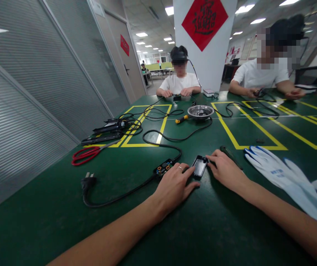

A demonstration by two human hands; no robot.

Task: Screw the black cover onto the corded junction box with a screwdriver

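Note:
A small black plastic cover (pixel 199 166) lies on the green table between my hands. My left hand (pixel 175 186) rests flat beside it, fingers spread, fingertips touching its left edge; a ring is on one finger. My right hand (pixel 223 169) touches the cover's right edge with its fingertips, fingers loosely curled, and a dark green-handled screwdriver (pixel 229 154) lies partly under it. Just left sits the opened black switch box (pixel 163 168) with orange parts inside, on a black cable that ends in a plug (pixel 88 181).
White and blue work gloves (pixel 277 171) lie at right. Red-handled scissors (pixel 85 154), black tools (pixel 108 129), a metal bowl (pixel 200 111) and a yellow-handled screwdriver (pixel 181 119) lie farther back. Two other people sit across the table (pixel 64 221).

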